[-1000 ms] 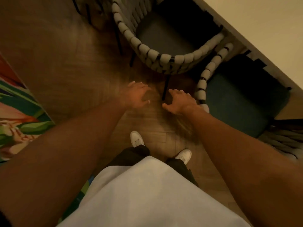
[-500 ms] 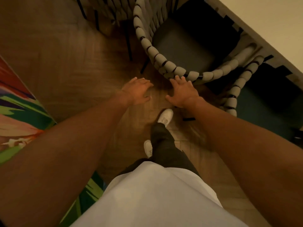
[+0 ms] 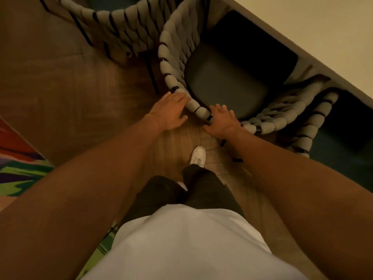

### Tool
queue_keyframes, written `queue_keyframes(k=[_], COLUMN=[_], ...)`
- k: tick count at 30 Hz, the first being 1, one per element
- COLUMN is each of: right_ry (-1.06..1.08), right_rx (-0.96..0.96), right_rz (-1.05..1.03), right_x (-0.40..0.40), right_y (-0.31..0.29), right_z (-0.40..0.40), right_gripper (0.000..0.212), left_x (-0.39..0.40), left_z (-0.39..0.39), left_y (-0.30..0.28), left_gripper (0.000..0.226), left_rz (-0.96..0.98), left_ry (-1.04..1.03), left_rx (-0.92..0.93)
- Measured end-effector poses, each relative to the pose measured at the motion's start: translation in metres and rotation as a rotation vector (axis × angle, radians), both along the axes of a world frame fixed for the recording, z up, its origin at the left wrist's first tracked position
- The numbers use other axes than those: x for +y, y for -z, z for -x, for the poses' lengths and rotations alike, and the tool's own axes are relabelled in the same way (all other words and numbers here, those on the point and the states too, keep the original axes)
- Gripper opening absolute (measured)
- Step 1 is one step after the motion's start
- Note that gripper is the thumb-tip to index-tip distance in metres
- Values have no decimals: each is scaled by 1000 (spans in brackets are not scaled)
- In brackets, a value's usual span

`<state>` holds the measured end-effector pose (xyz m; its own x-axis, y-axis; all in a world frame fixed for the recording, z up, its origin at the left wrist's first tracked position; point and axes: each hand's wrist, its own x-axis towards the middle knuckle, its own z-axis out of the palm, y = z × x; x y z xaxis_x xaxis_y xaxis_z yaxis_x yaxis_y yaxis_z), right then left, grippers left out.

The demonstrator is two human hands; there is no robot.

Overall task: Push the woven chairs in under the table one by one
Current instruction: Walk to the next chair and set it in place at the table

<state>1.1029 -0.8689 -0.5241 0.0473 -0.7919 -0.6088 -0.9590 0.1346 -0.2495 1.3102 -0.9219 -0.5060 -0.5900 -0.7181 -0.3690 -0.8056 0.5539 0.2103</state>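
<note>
Hands meet the curved back rail of the middle woven chair (image 3: 203,112): the left hand (image 3: 168,112) lies flat against the rail's outer side with fingers straight, and the right hand (image 3: 222,122) rests on the rail with fingers spread over its top edge. Neither grip is clenched; both are released and only pressing. The chair stands partly under the desk (image 3: 302,43), its dark seat (image 3: 224,83) half in shadow of the desk edge, with one woven chair (image 3: 121,25) close on its left and another (image 3: 310,126) close on its right. For a clean push, the force should probably run straight toward the desk edge, equal through both palms, so the chair does not swing into either neighbour. Keeping the palms low on the rail likely stops the back tipping forward. The leading white shoe (image 3: 198,155) sits near the black rear legs (image 3: 223,142), so short steps seem wise.
</note>
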Motion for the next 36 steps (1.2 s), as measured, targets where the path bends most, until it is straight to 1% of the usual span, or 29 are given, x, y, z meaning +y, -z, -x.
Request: queue_keyframes(k=[3,7,9,12,15,17,20,25,30,36], right_ry=[45,154,230,299,322,346,354,362,335,241], right_rx=[3,-23,-34,36,111,113,118,124,138,143], right_rz=[-25,-104,-145,-177,-159,-145,-142,-184,-125,-79], right_x=[-12,-24,-27,-30,-31,-30,-29,-27,-18,-23], right_y=[9,25,31,37,33,28,22,21,25,30], right_z=[-1,-3,-8,-18,-27,-30,-33,-43,-54,-45], right_gripper=[83,83,79,64,58,58,63,73,68,68], left_x=[-27,-70,-93,-121,-129,-127,-125,-122,-115,-119], left_z=[2,13,23,37,35,31,30,27,12,12], left_y=[12,37,46,55,56,54,50,43,42,41], left_gripper=[71,64,62,60,54,46,40,41,46,46], left_rz=[-6,-34,-65,-90,-72,-43,-14,-47,-59,-52], left_ry=[123,342,482,643,685,733,782,793,774,752], left_rx=[-49,-59,-147,-277,-290,-259,-267,-306,-304,-283])
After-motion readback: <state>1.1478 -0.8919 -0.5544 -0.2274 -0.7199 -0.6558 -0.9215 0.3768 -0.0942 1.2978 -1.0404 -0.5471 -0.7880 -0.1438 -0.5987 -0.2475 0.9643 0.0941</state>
